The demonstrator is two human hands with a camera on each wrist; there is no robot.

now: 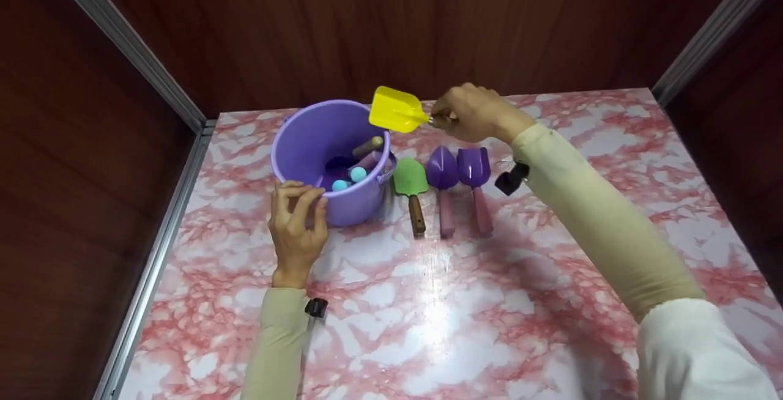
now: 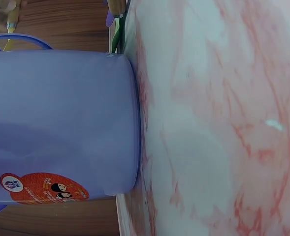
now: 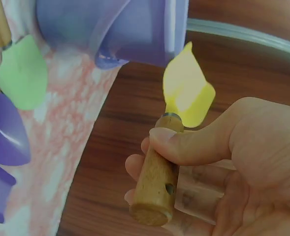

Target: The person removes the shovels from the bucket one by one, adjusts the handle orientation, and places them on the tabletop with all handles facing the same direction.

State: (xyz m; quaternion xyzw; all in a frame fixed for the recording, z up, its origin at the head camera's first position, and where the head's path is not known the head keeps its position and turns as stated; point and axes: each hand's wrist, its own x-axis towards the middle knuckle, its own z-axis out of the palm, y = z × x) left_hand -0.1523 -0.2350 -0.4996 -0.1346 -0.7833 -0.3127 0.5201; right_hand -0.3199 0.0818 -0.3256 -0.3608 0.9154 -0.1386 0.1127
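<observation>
The right hand pinches the wooden handle of a yellow trowel, thumb laid along the grip and fingers curled under it, as the right wrist view shows plainly. It holds the tool in the air with the blade pointing toward the purple bucket, just beside and above the rim on the hand's inner side. The left hand rests against the near wall of the bucket, fingers curled lightly on the rim, steadying it on the worktop.

Inside the bucket lie several pieces: a wooden handle, a pink handle and two small blue balls; what is under them cannot be made out. Below the right hand, three tools lie side by side on the worktop next to the bucket: a green trowel, a purple trowel and a purple scoop.

Judging by this, the work looks partly done: some tools are in the bucket, one is in the hand at the rim, and three lie outside. Whether the tools go in or come out cannot be told.
</observation>
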